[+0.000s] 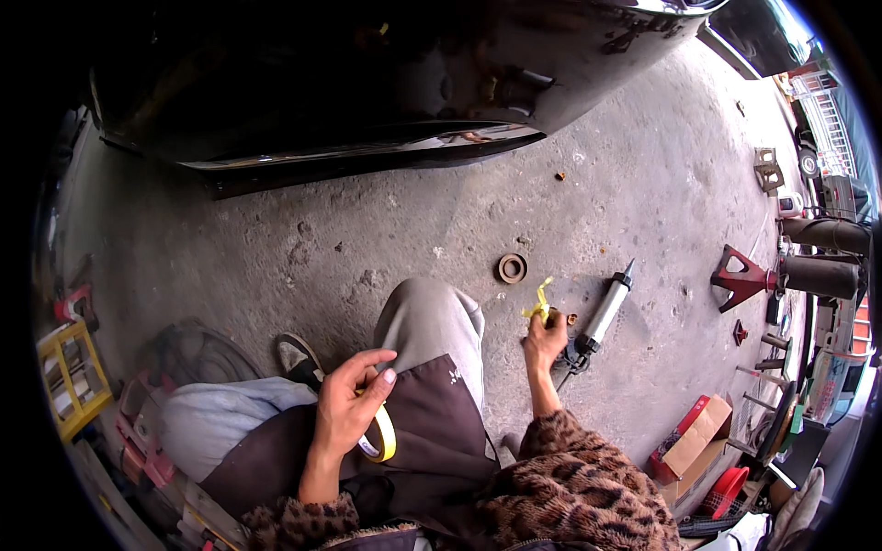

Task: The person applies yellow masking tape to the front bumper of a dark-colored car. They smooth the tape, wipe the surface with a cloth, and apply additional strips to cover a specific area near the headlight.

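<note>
My left hand (345, 409) is over my lap, thumb and forefinger stretched out. A roll of yellow masking tape (390, 435) hangs from its palm, apparently hooked by the lower fingers, which are partly hidden. Out to the right, low over the concrete floor, my right hand (548, 343) is closed around a crumpled strip of yellow tape (542, 294), whose twisted end sticks up past the fingers. Just right of that hand lies a caulking gun (604, 317) with a silver barrel and dark pointed nozzle. A round rusty ring (512, 268) sits on the floor to the hand's upper left.
A glossy black car body (322, 92) spans the top, low over the floor. A red jack stand (740, 278) and an open cardboard box (696, 443) stand at right. At left are a yellow frame (73, 381) and a coiled dark hose (207, 349).
</note>
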Motion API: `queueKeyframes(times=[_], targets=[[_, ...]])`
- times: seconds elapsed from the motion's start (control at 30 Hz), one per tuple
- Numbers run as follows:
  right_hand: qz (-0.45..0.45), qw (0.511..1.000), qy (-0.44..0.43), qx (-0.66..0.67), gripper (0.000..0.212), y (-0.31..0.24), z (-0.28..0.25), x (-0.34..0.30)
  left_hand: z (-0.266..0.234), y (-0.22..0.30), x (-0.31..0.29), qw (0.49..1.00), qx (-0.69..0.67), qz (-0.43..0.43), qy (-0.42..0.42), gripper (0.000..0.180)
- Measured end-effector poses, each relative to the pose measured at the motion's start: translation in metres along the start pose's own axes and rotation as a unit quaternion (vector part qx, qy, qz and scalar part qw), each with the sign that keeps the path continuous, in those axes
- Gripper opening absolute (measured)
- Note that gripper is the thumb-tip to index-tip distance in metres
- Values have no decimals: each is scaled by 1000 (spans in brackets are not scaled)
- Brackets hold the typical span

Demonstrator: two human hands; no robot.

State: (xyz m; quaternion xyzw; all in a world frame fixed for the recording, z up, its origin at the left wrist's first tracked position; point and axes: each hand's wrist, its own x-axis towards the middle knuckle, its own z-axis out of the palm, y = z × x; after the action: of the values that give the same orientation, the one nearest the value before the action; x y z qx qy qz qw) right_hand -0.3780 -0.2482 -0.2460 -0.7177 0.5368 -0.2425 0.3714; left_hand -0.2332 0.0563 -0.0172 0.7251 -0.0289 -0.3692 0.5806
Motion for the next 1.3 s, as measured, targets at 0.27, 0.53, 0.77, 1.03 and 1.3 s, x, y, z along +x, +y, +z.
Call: queueKeyframes(times=[0.27,0.53,0.77,1.03,1.3], targets=[[-208,876,-420,111,19,-203,-71,-73,8,-10,0,974,-169,81,-124,55],[-375,805,-446,113,33,-258,-31,-124,-14,-10,-28,988,-57,147,-1,29],[-235,624,-702,250,62,-271,-10,-95,-13,-9,-60,972,-104,172,121,27],[-278,549,-738,277,69,-329,13,-162,-38,4,-103,952,-120,183,216,30],[-340,567,-697,278,41,-338,-1,-178,-42,-12,-93,861,-316,255,305,24]])
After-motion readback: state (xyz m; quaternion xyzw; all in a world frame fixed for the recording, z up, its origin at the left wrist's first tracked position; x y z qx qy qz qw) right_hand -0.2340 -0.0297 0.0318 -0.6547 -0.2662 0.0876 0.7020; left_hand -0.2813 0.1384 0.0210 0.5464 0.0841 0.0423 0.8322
